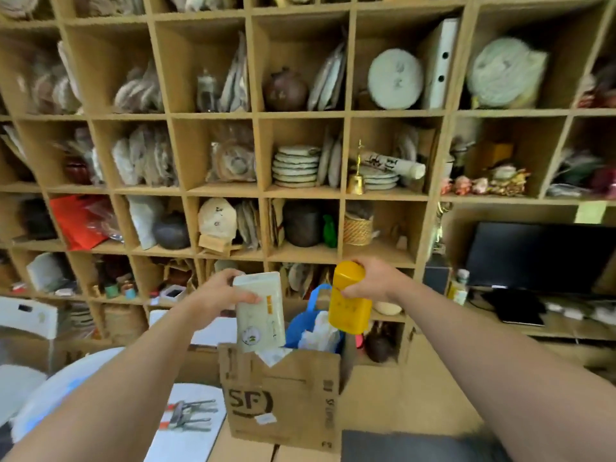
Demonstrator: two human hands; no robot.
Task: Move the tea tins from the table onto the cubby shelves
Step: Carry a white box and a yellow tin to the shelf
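My left hand point(213, 296) grips a pale cream rectangular tea tin point(260, 315) by its upper left side, holding it upright in the air. In my right hand point(370, 278) is a yellow tea tin point(349, 305), grasped around its top and tilted slightly. Both tins hang in front of the lower rows of the wooden cubby shelves point(300, 191), above an open cardboard box point(283, 395). The cubby just beyond my right hand point(383, 235) holds a small woven basket at its left and has bare floor on the right.
Most cubbies are packed with wrapped tea cakes, dark clay jars point(301, 223) and bags. A blue bag point(310, 321) stands behind the cardboard box. A dark monitor point(533, 258) sits on a shelf at right. Clamps lie on a white surface point(190, 418) at lower left.
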